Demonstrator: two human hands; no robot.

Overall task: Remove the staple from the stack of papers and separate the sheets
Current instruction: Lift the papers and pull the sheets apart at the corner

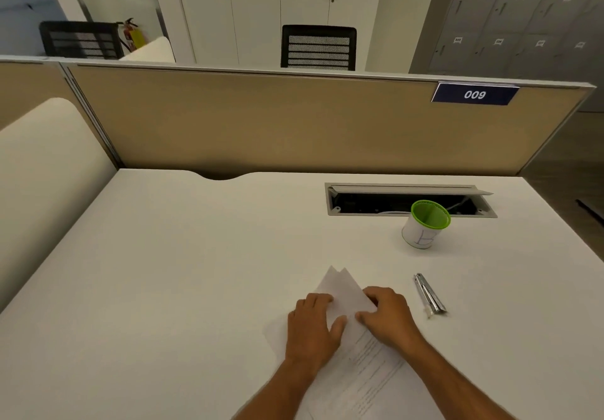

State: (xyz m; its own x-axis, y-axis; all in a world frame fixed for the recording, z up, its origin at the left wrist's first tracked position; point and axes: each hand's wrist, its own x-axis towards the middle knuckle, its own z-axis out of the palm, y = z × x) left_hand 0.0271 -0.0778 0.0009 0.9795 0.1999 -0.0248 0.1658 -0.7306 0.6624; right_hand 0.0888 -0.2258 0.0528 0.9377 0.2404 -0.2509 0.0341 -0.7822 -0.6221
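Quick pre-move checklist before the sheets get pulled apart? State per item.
1. Both hands on the paper stack: ok. Left hand and right hand each hold it near the far corner.
2. Staple out: cannot tell. Too small to see; the far corner tips look slightly fanned.
3. Metal staple tool reachable: ok. It lies on the desk just right of the right hand, untouched.
4. Room to spread sheets: ok. Bare desk lies left of the stack.
5. Green-rimmed cup out of the way: ok. It stands upright farther back on the right, apart from the papers.
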